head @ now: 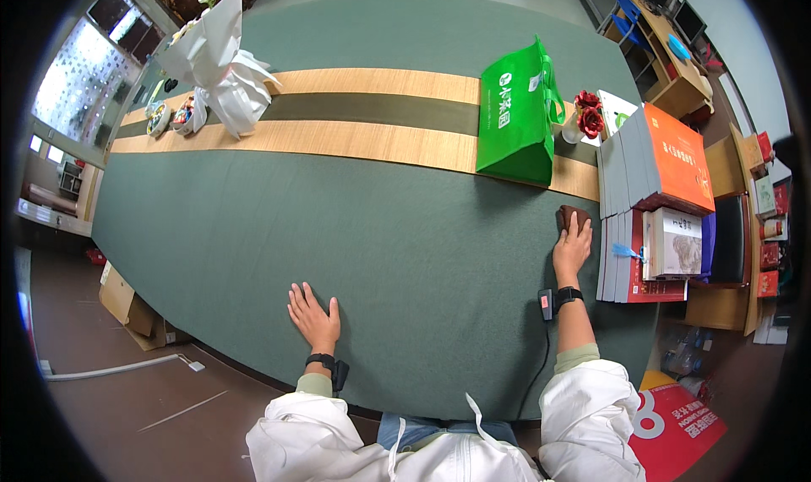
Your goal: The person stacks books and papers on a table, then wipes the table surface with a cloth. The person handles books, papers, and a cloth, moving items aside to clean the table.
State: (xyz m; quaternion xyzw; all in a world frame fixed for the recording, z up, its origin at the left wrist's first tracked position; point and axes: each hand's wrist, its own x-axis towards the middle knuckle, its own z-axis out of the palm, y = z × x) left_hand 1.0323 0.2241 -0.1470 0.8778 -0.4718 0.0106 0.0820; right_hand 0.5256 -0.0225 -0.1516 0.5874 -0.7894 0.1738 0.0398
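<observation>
My right hand (573, 247) reaches forward on the green-covered table (380, 241), its fingers resting on a folded dark brown cloth (573, 218). Whether the fingers grip the cloth or only lie on it is hard to tell. My left hand (315, 318) lies palm down on the table near its front edge, fingers spread, with nothing in it. Each wrist wears a black strap with a small device. From the device at the right wrist a black cable runs down to the table's edge.
Stacked books (678, 165) stand right of my right hand. Beyond it are a green bag (516, 117) and red flowers in a white vase (573, 129). A white-wrapped bouquet (228, 83) and small bowls (158, 121) stand far left. A cardboard box (130, 304) is on the floor.
</observation>
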